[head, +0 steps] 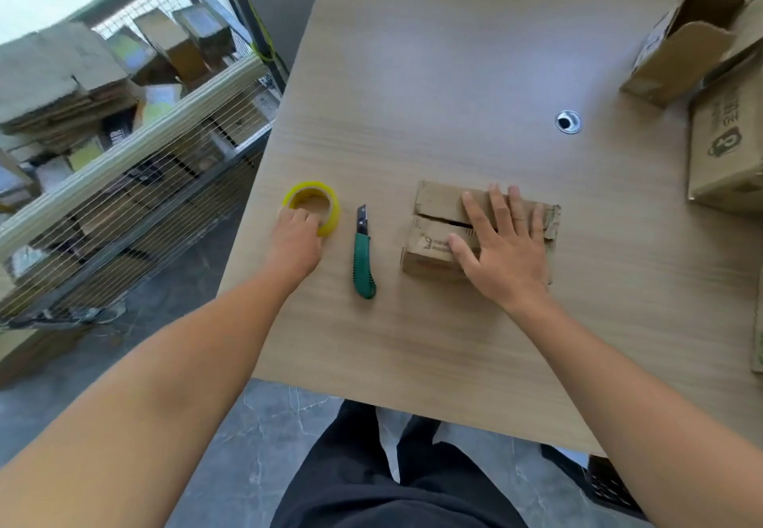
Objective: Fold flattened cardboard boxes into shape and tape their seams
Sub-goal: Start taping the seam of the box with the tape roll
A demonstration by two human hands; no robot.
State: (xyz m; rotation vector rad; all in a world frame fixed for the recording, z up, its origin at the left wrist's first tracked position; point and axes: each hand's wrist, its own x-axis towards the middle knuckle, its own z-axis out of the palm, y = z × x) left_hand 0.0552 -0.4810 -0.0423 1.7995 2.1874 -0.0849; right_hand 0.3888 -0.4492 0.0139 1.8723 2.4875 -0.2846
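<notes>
Box on table near the front, flaps down with a gap along the seam, right hand flat on top with fingers spread, left hand curled round tape, green knife between tape and box, more boxes far right

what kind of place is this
Likely a packing or stockroom area: a wire cart piled with flattened cardboard, more boxes on the table, and a tape roll and knife beside a small box.
</notes>
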